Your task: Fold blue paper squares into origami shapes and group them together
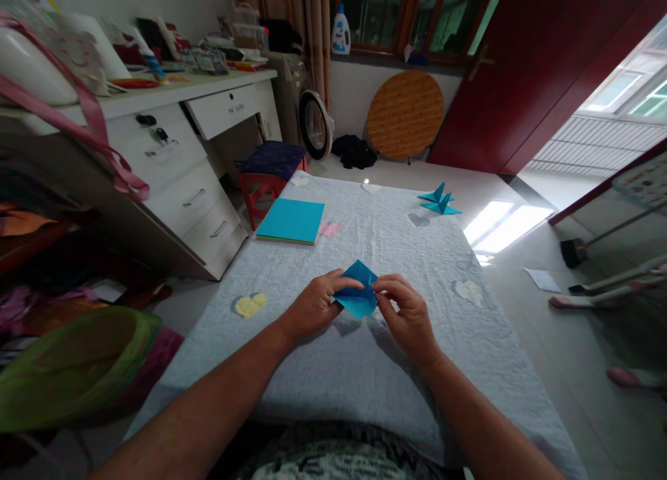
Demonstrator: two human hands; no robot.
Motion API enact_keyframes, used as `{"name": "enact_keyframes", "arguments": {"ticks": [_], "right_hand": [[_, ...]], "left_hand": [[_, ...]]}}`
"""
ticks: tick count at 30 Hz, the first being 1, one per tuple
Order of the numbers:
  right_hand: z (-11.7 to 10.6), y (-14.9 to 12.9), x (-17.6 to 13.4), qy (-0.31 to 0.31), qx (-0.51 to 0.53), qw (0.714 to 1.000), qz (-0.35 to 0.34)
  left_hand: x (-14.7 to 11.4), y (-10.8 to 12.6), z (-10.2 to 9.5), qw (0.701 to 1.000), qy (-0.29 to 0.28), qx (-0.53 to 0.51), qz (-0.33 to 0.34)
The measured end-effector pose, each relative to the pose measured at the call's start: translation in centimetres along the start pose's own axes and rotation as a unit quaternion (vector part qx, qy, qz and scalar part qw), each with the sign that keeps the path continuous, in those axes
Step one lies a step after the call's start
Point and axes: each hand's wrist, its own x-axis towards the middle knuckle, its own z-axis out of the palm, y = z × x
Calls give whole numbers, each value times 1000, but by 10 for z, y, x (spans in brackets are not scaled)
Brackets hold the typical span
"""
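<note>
Print garment (pixel 333 462), btm edge. L hand (pixel 317 301) & R hand (pixel 409 312), pinched on opp. sides of blue paper (pixel 358 303), appar. part-folded, over cloth (pixel 338 386). Done: 2 folded pcs (pixel 442 205), far R. Unfolded: stack (pixel 292 219), L.

One held sheet (pixel 358 303), one paper stack (pixel 292 221) and two folded figures (pixel 442 204) show.

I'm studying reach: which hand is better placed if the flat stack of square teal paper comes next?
Probably the left hand: it is nearer the stack than the right hand, though both hold the folded blue paper.
</note>
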Motion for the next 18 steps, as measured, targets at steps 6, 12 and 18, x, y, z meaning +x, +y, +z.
{"name": "enact_keyframes", "arguments": {"ticks": [6, 12, 18], "right_hand": [[1, -3, -1, -15, -28, 998, -45], [3, -4, -4, -45, -53, 996, -62], [4, -3, -4, -43, -51, 996, -57]], "left_hand": [[2, 1, -2, 1000, 14, -15, -3], [2, 3, -2, 999, 21, -24, -3], [1, 0, -2, 1000, 19, 9, -2]]}}
